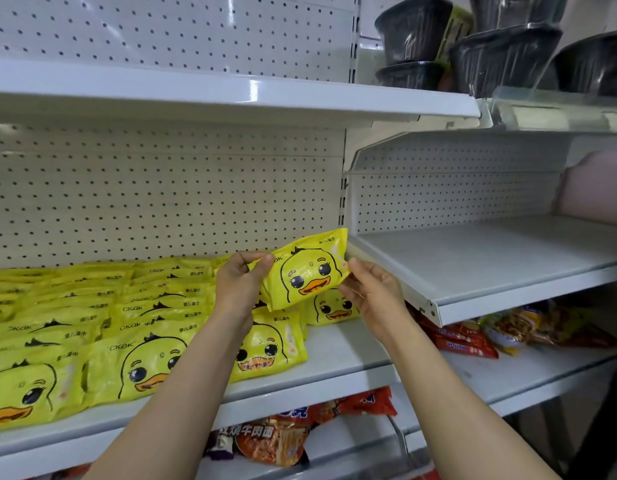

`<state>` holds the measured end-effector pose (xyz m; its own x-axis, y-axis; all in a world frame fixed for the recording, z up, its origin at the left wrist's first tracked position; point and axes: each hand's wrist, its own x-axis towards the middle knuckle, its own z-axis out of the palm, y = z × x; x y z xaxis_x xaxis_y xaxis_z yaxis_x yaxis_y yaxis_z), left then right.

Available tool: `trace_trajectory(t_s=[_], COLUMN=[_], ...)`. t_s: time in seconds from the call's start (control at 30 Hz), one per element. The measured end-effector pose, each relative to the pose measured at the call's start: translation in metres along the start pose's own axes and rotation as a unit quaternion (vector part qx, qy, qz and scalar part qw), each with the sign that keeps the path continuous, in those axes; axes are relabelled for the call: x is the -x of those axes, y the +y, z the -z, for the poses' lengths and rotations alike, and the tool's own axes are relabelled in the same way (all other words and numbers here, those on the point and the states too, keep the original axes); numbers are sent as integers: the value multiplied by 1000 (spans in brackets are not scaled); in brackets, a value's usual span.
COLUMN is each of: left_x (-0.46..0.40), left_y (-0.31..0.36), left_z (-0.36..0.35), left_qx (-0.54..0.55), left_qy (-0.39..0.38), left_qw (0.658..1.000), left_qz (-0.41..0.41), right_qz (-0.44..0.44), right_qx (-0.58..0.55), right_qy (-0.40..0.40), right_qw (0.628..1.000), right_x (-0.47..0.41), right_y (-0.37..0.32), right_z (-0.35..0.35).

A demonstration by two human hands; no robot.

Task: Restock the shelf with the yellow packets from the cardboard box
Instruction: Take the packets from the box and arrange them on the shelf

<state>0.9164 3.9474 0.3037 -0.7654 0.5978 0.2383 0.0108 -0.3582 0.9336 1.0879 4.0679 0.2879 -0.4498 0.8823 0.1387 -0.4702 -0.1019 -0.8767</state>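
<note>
A yellow packet with a duck face [309, 271] is held tilted above the white shelf [338, 355]. My left hand [239, 282] pinches its left edge and my right hand [371, 289] pinches its right edge. Under it lies another duck packet [331, 308] at the right end of the row. Several rows of the same yellow packets [103, 327] cover the left and middle of this shelf. The cardboard box is not in view.
A bare strip of shelf lies right of the packets. To the right stands an empty white shelf [490, 258]. Black bowls [501, 53] sit on the top shelf. Red and orange noodle packs [283, 438] fill the shelf below, with more snack bags [501, 330] lower right.
</note>
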Motion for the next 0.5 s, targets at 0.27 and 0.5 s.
trace_trajectory(t_s=[0.27, 0.5], left_x=[-4, -1], left_y=[4, 13], left_z=[-18, -40], left_qx=[-13, -113], left_qy=[6, -58], left_qw=[1000, 991], left_qz=[-9, -48], right_qz=[-70, 13], right_qx=[-57, 154], right_qy=[24, -68], right_qw=[996, 986], right_x=[-20, -23], right_y=[-18, -44], right_z=[11, 25])
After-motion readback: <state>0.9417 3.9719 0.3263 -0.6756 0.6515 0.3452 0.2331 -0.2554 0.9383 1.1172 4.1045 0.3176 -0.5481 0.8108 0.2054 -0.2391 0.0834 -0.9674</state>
